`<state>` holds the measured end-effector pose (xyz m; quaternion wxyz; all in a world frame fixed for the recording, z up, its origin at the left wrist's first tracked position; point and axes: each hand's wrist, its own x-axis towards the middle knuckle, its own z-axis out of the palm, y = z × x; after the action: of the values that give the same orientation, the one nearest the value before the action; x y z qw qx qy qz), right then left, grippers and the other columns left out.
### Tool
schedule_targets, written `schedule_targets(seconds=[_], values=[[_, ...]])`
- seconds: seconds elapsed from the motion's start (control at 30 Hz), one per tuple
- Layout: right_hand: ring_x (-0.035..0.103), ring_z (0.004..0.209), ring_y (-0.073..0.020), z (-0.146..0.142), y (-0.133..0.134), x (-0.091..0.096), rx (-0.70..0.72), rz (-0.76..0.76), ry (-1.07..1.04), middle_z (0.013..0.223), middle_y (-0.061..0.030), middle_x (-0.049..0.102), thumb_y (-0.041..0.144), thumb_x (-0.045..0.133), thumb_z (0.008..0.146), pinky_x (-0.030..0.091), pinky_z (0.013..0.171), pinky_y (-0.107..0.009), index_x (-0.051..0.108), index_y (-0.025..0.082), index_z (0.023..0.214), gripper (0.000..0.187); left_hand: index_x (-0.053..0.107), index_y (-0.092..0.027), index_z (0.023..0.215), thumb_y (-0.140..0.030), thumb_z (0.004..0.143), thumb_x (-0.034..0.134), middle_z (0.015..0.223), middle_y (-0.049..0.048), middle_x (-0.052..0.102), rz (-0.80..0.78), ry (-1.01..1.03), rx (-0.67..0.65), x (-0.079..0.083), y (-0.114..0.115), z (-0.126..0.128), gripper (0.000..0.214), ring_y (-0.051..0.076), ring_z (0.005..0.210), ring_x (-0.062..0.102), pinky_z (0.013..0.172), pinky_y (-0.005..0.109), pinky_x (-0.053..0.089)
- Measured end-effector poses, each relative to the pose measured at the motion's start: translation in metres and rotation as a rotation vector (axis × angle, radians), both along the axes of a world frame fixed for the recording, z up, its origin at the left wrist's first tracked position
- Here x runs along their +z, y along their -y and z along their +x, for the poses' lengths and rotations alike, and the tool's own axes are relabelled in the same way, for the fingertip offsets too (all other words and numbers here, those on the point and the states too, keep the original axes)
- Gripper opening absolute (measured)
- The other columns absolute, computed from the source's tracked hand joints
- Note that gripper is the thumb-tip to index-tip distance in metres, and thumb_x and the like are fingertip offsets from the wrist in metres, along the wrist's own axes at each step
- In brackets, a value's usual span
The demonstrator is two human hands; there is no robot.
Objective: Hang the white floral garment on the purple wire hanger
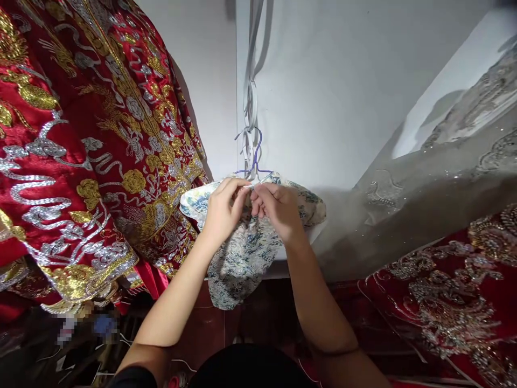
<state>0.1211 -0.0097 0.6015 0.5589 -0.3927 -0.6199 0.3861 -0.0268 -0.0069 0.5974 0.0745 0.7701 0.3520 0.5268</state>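
Observation:
A small garment [242, 258] of pale cloth with a blue and white pattern hangs on a purple wire hanger [255, 157], which hooks onto a white strap [250, 102] on the wall. My left hand [222, 207] pinches the garment's collar at the top, fingers closed on the cloth. My right hand [277, 207] pinches the same collar just beside it, fingers curled. Both hands meet at the neck opening under the hanger hook.
A red robe [89, 145] with gold and silver embroidery hangs close on the left. A grey beaded gown [436, 194] and another red embroidered garment [452, 291] hang on the right. A white wall [335, 81] stands behind. The floor below is dark.

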Motion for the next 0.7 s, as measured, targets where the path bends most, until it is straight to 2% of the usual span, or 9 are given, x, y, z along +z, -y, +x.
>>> schedule_targets(seconds=[0.07,0.17,0.27,0.37,0.43,0.5,0.63,0.7], values=[[0.048,0.042,-0.0106,0.001,-0.008,-0.009,-0.033,0.005,0.024,0.048,0.0019,0.057,0.046,0.056,0.091,0.038,0.046,-0.024,0.063,0.018,0.072,0.035,0.063,-0.019,0.1,-0.026,0.099,0.05,0.098,0.0072,0.067,0.039,-0.045,0.029,0.012,-0.005,-0.001,0.015,0.019,0.092,0.062,0.083,0.032,0.048],[0.046,0.042,-0.0109,0.002,-0.017,-0.042,-0.035,-0.057,0.03,0.044,0.0033,0.052,0.046,0.057,0.09,0.038,0.047,-0.024,0.062,0.019,0.068,0.035,0.062,-0.019,0.099,-0.028,0.098,0.051,0.096,0.0065,0.065,0.053,0.072,0.115,0.006,-0.01,-0.012,0.015,0.018,0.091,0.061,0.084,0.031,0.047],[0.045,0.04,-0.011,0.0,-0.01,-0.08,0.03,-0.134,0.004,0.042,0.0035,0.05,0.042,0.057,0.089,0.037,0.047,-0.024,0.06,0.019,0.063,0.035,0.062,-0.019,0.096,-0.032,0.095,0.057,0.093,0.0051,0.063,0.054,0.438,0.228,-0.016,-0.019,-0.04,0.014,0.017,0.09,0.06,0.084,0.03,0.047],[0.045,0.039,-0.0112,-0.003,0.008,-0.103,0.123,-0.164,-0.001,0.042,0.003,0.051,0.037,0.056,0.09,0.038,0.048,-0.025,0.06,0.02,0.061,0.034,0.059,-0.018,0.088,-0.038,0.091,0.06,0.091,0.0051,0.062,-0.107,0.903,0.167,-0.041,-0.031,-0.074,0.02,0.017,0.087,0.061,0.082,0.031,0.049],[0.046,0.04,-0.0115,-0.002,0.018,-0.108,0.185,-0.173,0.007,0.043,0.0027,0.052,0.034,0.056,0.09,0.04,0.049,-0.025,0.06,0.02,0.06,0.034,0.057,-0.018,0.087,-0.042,0.088,0.062,0.09,0.005,0.061,-0.207,1.091,0.124,-0.054,-0.04,-0.091,0.024,0.017,0.085,0.061,0.08,0.031,0.05],[0.046,0.039,-0.0116,0.002,0.023,-0.106,0.193,-0.194,0.02,0.042,0.0026,0.052,0.033,0.056,0.09,0.039,0.048,-0.025,0.059,0.02,0.059,0.034,0.056,-0.018,0.088,-0.043,0.087,0.063,0.087,0.0033,0.059,-0.169,1.082,0.186,-0.064,-0.047,-0.102,0.026,0.015,0.082,0.059,0.08,0.029,0.05],[0.044,0.038,-0.0116,0.013,0.025,-0.097,0.131,-0.239,0.054,0.039,0.0027,0.05,0.029,0.055,0.088,0.037,0.047,-0.025,0.056,0.02,0.056,0.034,0.059,-0.017,0.09,-0.04,0.089,0.061,0.089,0.0016,0.058,0.014,0.773,0.421,-0.081,-0.058,-0.104,0.023,0.013,0.089,0.057,0.087,0.025,0.045],[0.044,0.039,-0.0115,0.017,0.026,-0.095,0.14,-0.253,0.076,0.039,0.0028,0.05,0.027,0.055,0.088,0.037,0.049,-0.025,0.056,0.02,0.056,0.033,0.059,-0.017,0.089,-0.038,0.09,0.06,0.088,0.0005,0.058,-0.057,0.821,0.43,-0.094,-0.061,-0.1,0.021,0.012,0.088,0.057,0.087,0.022,0.044]])
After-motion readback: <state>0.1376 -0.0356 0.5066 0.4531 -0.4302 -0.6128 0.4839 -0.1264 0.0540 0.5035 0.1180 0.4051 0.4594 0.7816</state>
